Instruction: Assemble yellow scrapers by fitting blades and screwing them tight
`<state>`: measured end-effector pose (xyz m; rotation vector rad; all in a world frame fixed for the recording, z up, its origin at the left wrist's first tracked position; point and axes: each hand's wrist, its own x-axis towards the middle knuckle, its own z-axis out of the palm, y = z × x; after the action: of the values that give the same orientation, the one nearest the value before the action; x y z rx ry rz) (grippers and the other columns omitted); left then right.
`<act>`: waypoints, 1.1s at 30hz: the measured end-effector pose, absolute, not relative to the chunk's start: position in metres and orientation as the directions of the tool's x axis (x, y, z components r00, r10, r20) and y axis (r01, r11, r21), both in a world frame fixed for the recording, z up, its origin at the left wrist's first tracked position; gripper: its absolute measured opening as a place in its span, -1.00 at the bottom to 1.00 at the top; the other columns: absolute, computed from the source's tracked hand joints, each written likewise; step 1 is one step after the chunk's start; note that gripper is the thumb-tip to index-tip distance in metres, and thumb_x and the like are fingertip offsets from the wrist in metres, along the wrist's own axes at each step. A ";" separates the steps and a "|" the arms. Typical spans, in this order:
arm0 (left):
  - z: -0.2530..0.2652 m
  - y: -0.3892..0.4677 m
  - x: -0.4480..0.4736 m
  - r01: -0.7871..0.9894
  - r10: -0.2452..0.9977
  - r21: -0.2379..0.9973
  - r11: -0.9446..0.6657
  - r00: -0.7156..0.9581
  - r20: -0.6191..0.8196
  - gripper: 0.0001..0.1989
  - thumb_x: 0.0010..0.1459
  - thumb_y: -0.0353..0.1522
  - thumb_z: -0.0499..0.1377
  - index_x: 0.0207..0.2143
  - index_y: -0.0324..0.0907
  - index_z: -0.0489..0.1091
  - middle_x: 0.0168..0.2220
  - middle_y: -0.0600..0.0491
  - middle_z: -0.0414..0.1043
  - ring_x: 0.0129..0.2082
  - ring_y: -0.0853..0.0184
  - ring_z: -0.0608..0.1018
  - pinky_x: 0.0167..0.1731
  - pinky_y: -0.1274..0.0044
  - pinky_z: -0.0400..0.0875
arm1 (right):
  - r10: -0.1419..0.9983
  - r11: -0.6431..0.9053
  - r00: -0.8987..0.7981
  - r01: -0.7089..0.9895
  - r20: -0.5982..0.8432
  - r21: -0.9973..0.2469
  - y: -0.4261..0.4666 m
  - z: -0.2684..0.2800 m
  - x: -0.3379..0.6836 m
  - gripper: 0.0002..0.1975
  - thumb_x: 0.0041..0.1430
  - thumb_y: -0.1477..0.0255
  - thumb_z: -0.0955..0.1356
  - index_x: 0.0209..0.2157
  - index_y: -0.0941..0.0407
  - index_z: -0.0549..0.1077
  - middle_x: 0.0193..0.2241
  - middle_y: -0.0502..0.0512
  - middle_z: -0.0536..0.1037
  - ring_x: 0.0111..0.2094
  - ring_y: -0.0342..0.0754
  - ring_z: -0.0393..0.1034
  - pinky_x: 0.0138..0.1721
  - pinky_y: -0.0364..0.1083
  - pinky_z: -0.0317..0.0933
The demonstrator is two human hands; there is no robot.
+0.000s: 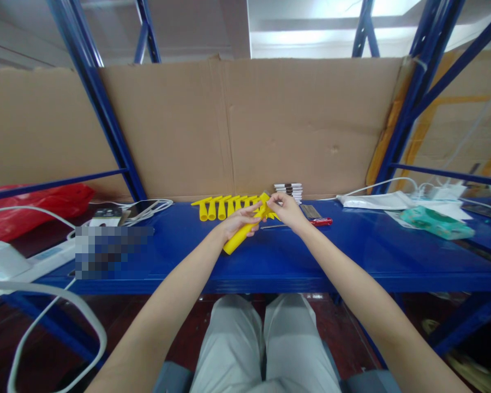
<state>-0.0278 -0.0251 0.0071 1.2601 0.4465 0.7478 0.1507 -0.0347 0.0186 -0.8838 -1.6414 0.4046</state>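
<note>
At the far left a crumpled red plastic bag (45, 210) lies on the blue table (180, 256); what it holds cannot be seen. In front of it sits a white power strip (45, 263) with a white plug at its left end, and just beside that a dark item (110, 248) is blurred out. A white cable (157, 207) lies looped near the rack post.

Toward the middle, a row of yellow parts (221, 210) stands near the cardboard panel (180, 125), each with a tube widening downward and a slender arm pointing left from its top.

In front of the row, above the table, is the yellow piece (238, 240): smooth, bright and plain, with a long round handle slanting down to the left and a narrower, branching upper end. The fingers of the left hand (240, 220) are wrapped around its middle. The fingers of the right hand (288, 210) pinch at its upper end; any small part between them is too small to tell.

Behind the right hand is a stack of white and brown items (288, 190). Just right of that hand lies a red-handled tool (321, 222). Farther right rest a flat white packet (374, 200) and a green soft pack (437, 222), its contents hidden.
</note>
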 end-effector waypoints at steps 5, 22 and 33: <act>0.009 -0.028 -0.025 -0.246 0.747 0.963 0.113 0.660 0.081 -0.25 -0.06 -0.61 0.25 0.19 -0.04 0.19 -0.42 0.05 0.46 -0.69 0.48 0.40 -0.74 0.64 0.23 | 0.742 0.643 -0.039 0.325 0.669 -0.693 -0.031 0.017 0.152 -0.88 -0.06 0.38 0.31 -0.58 0.08 0.30 -0.52 -0.02 0.39 -0.39 -0.08 0.31 -0.22 -0.03 0.23; 0.009 -0.033 -0.019 -0.235 0.753 0.965 0.115 0.654 0.070 -0.24 -0.02 -0.62 0.21 0.22 -0.06 0.12 -0.44 0.07 0.43 -0.70 0.47 0.39 -0.77 0.66 0.22 | 0.776 0.629 -0.062 0.141 0.627 -0.765 -0.009 0.001 0.166 -0.58 -0.18 0.18 0.47 -0.35 0.06 0.26 -0.35 0.03 0.43 -0.26 -0.08 0.34 -0.13 0.01 0.25; 0.011 -0.036 -0.014 -0.311 0.774 0.941 0.135 0.626 0.096 -0.25 0.00 -0.61 0.20 0.22 -0.03 0.11 -0.41 0.06 0.43 -0.70 0.49 0.39 -0.77 0.67 0.21 | 0.780 0.614 0.002 0.190 0.625 -0.766 -0.003 -0.003 0.162 -0.53 -0.16 0.02 0.43 -0.38 0.07 0.29 -0.39 0.02 0.43 -0.30 -0.08 0.34 -0.21 -0.04 0.27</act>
<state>-0.0142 -0.0356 0.0114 1.1919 0.4739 0.8298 0.1622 -0.0029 -0.0029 -0.8459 -1.5330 0.5634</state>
